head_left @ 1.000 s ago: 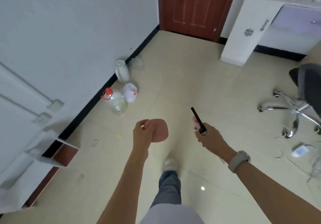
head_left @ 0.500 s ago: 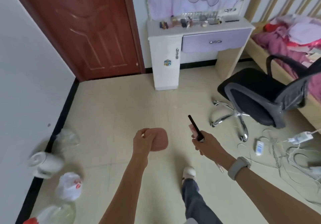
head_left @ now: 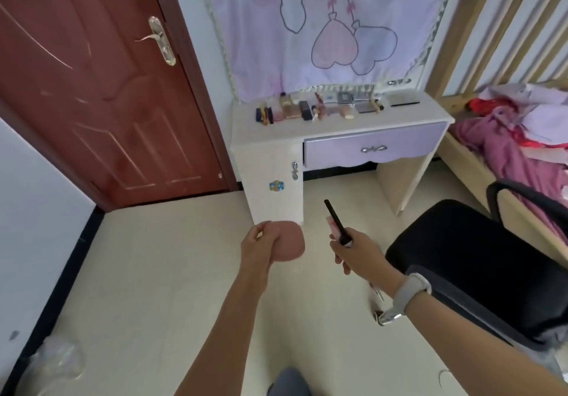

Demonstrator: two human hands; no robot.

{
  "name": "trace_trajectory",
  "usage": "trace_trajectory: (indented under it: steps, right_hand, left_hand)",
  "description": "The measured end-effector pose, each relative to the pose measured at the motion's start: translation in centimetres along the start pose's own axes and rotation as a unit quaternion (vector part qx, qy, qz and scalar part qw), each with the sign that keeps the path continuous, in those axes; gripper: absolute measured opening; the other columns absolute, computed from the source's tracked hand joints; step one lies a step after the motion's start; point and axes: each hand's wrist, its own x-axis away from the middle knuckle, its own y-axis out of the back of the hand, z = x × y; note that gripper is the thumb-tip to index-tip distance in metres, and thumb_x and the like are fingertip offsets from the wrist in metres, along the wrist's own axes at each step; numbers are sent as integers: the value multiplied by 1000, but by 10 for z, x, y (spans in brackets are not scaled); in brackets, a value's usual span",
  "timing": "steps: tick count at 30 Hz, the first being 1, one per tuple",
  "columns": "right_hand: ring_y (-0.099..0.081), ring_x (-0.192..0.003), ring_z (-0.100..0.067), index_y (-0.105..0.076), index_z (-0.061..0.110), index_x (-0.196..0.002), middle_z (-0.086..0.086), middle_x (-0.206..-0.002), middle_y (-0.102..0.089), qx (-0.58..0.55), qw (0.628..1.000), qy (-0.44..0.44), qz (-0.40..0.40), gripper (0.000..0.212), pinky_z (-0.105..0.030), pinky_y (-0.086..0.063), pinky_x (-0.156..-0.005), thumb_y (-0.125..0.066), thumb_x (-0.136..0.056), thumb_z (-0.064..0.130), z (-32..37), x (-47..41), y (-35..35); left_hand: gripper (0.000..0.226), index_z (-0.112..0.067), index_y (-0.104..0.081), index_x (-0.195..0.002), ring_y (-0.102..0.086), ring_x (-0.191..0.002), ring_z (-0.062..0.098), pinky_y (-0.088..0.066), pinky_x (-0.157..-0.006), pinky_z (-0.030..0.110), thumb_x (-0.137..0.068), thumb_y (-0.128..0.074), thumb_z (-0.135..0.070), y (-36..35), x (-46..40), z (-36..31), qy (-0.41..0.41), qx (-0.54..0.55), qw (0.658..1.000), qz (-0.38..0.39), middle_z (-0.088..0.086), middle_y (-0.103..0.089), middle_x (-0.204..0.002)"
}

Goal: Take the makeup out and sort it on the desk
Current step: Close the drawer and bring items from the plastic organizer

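Observation:
My left hand point(head_left: 257, 249) grips a round pink powder puff point(head_left: 288, 242) at its left edge. In my right hand point(head_left: 356, 252) I hold a thin black makeup pencil point(head_left: 335, 221) that points up and left, with a small pink item point(head_left: 331, 223) behind it. Both hands hover over the floor in front of the white desk point(head_left: 267, 146). Along the back of the desk top lies a row of several makeup items point(head_left: 319, 107): lipsticks, small bottles and compacts.
The desk has a purple drawer point(head_left: 373, 149) and a white cabinet door point(head_left: 276, 180). A black office chair point(head_left: 470, 260) stands at the right, a bed with pink bedding point(head_left: 516, 137) beyond it. A red-brown door point(head_left: 92, 88) is shut at left. A plastic bag point(head_left: 58, 362) lies by the wall.
The view has swung from the floor up to the desk, which is now closer. Both hands keep the same hold on the puff and the pencil.

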Motion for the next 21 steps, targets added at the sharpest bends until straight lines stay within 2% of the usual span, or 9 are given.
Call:
trace_trajectory:
  steps: [5,8,12,16,19,21]
  right_hand:
    - [-47,-37,-11,-58,15,-98,2,-58,-63,-4,1000,3,-3,13,-21,-41,-46,-51,-89,21,16,-127,19]
    - [-45,-37,-11,-57,13,-98,1,-60,-61,-2,1000,-11,-9,12,-22,-39,-45,-49,-89,17,30,-219,28]
    - [-45,-39,-13,-54,13,-99,-1,-63,-58,-8,998,-67,-8,15,-21,-36,-43,-46,-87,10,55,-337,38]
    - [-46,-45,-14,-55,10,-99,-2,-66,-58,-7,995,-103,2,15,-17,-33,-38,-45,-87,9,72,-429,44]
    - [-47,-47,-12,-52,10,-98,-2,-73,-63,-9,993,-113,3,9,-14,-34,-37,-49,-91,15,77,-484,42]
    - [-48,-50,-11,-51,11,-96,-3,-80,-66,-6,993,-116,-5,10,-18,-39,-45,-51,-91,20,76,-519,39]
  left_hand:
    - [34,-7,-54,-119,-59,-96,25,-50,-76,33,-86,-61,-11,-35,-131,-24,10,-5,999,-33,13,-58,-117]
    - [31,-7,-55,-116,-59,-88,21,-50,-68,29,-86,-61,-12,-56,-223,-42,13,6,999,-41,12,-59,-111]
    - [20,-11,-60,-106,-60,-83,16,-51,-68,29,-86,-60,-11,-83,-340,-70,37,12,998,-44,7,-62,-104]
    - [28,-12,-56,-115,-59,-91,19,-50,-71,28,-87,-56,-9,-112,-434,-91,42,-19,997,-62,7,-60,-112]
    - [36,-18,-52,-122,-54,-95,21,-46,-50,15,-88,-52,-6,-131,-484,-96,42,-70,994,-69,5,-54,-114]
    - [39,-21,-51,-126,-50,-97,20,-42,-42,9,-89,-50,-6,-142,-512,-95,42,-104,991,-76,2,-51,-114]
